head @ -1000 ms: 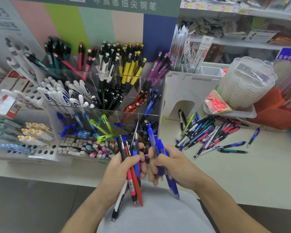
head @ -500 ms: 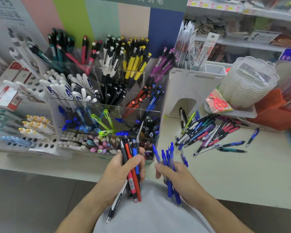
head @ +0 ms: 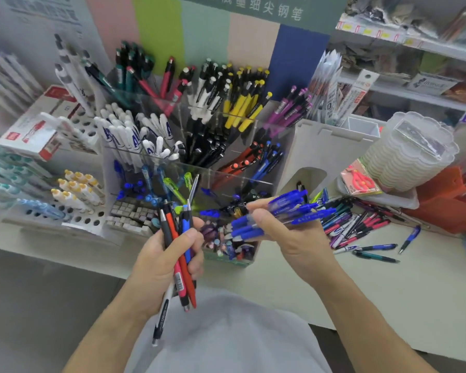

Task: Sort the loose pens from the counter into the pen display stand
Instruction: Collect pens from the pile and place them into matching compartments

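**Blue pens in one hand, mixed pens in the other**

Clear acrylic forms the pen display stand [head: 199, 168], tiered at the back of the counter [head: 388, 286] with compartments grouping pens by colour: white, black, yellow, purple, red, blue. The left hand [head: 162, 265] grips a mixed bundle [head: 178, 254] of red, black, blue and white pens, held upright. The right hand [head: 285, 232] holds a fan of blue pens [head: 277, 214] sideways in front of the stand's lower tier. Loose pens [head: 361, 224] lie heaped on the counter to the right. Motion blur smears the stand's front compartments, and the right hand's fingertips are hidden behind its pens.
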Motion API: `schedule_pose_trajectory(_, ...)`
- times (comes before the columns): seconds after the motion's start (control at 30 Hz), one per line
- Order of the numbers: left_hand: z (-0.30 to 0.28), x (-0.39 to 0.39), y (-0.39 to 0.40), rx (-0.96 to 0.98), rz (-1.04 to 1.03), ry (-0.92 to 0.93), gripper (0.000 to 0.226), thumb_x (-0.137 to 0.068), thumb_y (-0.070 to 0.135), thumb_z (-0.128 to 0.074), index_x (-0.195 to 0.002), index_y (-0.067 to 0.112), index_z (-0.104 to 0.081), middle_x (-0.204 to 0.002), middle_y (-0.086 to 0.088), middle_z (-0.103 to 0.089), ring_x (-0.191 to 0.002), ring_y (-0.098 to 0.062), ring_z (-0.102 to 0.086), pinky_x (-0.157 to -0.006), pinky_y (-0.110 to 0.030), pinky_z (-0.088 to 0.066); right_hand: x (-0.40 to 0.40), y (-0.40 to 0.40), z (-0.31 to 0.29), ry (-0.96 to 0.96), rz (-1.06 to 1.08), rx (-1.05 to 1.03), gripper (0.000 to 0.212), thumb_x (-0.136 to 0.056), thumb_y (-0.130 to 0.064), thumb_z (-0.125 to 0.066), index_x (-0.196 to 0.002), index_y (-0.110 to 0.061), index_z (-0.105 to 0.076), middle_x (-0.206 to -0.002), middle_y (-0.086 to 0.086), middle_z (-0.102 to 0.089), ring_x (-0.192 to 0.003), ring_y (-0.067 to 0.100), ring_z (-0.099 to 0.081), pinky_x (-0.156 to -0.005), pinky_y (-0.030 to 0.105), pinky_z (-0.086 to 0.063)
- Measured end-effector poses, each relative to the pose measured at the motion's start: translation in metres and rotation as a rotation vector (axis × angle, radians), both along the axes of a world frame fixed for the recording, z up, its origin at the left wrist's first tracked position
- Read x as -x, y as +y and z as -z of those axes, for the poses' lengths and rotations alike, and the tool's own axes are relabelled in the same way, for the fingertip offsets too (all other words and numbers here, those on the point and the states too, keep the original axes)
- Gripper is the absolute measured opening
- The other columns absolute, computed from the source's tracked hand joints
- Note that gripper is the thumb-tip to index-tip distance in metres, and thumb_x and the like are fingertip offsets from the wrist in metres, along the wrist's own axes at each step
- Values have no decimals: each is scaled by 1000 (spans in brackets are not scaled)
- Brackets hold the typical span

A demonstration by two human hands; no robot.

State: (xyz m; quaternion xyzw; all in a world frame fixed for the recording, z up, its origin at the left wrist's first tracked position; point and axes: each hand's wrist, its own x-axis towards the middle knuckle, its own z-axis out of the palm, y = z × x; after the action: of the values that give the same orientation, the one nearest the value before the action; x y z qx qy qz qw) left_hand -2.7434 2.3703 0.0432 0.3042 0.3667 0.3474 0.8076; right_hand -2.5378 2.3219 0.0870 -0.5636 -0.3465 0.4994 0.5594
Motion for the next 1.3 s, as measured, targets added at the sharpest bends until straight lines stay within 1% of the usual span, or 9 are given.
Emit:
schedule_pose_trajectory(0.1,1,17,3,24,-137,10,22,-87,17,-67,-106,8,-61,-73,-6,-47,-46,-15,-40,-41,-25,-36,28,27,-7,-76,-21,-94,10,-91,-2,-69,-94,-10,-75,-83,-2,-78,-80,16,-76,-69,26,-61)
schedule_pose_trajectory(0.23,4,38,3,40,-272,23,22,-87,17,-58,-105,6,-58,-72,-6,-47,-46,-15,-39,-41,-26,-35,75,72,-17,-173,10,-223,7,-91,-3,-73,-91,-9,-76,-75,1,-77,-70,20,-76,-59,20,-56)
schedule_pose_trajectory(0.33,6,54,3,53,-308,33,19,-86,18,-60,-99,4,-57,-71,-7,-47,-46,-16,-39,-42,-26,-35,108,106,-11,-268,-2,-330,6,-89,-1,-74,-84,-4,-75,-74,-7,-76,-73,4,-72,-70,19,-56)
schedule_pose_trajectory(0.53,9,83,8,66,-377,4,30,-84,17,-59,-110,4,-58,-71,-7,-45,-47,-17,-38,-43,-26,-35,142,156,31,-728,-32,-417,13,-85,-15,-81,-80,-7,-73,-77,-2,-72,-72,7,-66,-78,30,-57)
schedule_pose_trajectory(0.67,13,97,15,88,-431,-7,25,-84,17,-59,-107,7,-61,-70,-6,-45,-47,-16,-38,-43,-25,-34,145,167,48,-979,-86,-464,13,-85,-19,-81,-78,-12,-73,-79,-1,-70,-78,10,-62,-78,13,-45)
schedule_pose_trajectory(0.77,17,102,22,109,-422,-13,20,-90,12,-57,-108,5,-59,-70,-6,-45,-47,-17,-38,-44,-26,-33,155,173,57,-1055,-161,-387,12,-82,-22,-82,-79,-14,-73,-78,-1,-71,-77,14,-63,-74,28,-50)
schedule_pose_trajectory(1.1,24,112,43,114,-368,-59,35,-82,15,-68,-113,3,-58,-69,-6,-47,-48,-18,-40,-45,-28,-34,161,151,41,-940,-107,-298,54,-75,-30,-90,-119,-19,-62,-108,-5,-58,-83,8,-60,-75,27,-55)
schedule_pose_trajectory(1.2,25,115,45,118,-366,-70,37,-80,19,-64,-113,3,-59,-69,-6,-48,-48,-18,-41,-46,-29,-34,161,141,55,-1098,-231,-314,68,-72,-29,-92,-128,-16,-57,-119,-1,-45,-82,6,-52,-76,17,-52)
schedule_pose_trajectory(1.3,26,117,45,107,-347,-71,37,-80,19,-64,-113,3,-58,-70,-6,-47,-48,-18,-41,-46,-29,-34,167,142,68,-1332,-321,-293,63,-79,-28,-85,-131,-16,-51,-122,3,-41,-82,17,-58,-64,26,-56)
